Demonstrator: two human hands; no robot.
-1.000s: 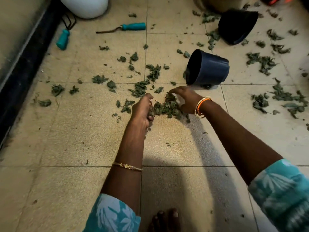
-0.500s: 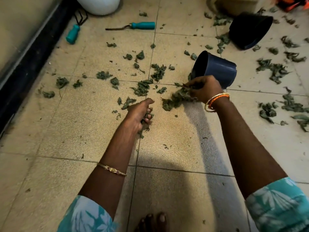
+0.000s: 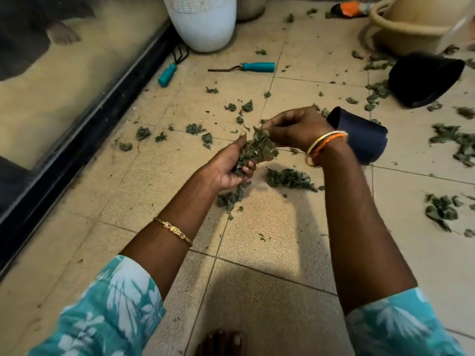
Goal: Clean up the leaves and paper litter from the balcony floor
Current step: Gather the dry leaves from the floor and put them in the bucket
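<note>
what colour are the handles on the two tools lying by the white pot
Teal, both tool handles; the head view, the only one, shows them clearly beside the white pot.

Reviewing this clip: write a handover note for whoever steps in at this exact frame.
Left hand: palm up, cupping a bunch of leaves.
Right hand: pinching the top of that bunch.
Both hands are above the floor, beside the tipped navy pot.
Done: one handful gathered.
Left: a small pile just below the hands, scattered leaves across the tiles to the right and towards the black pot. No paper litter identifiable. The handful is not yet in any container.
</note>
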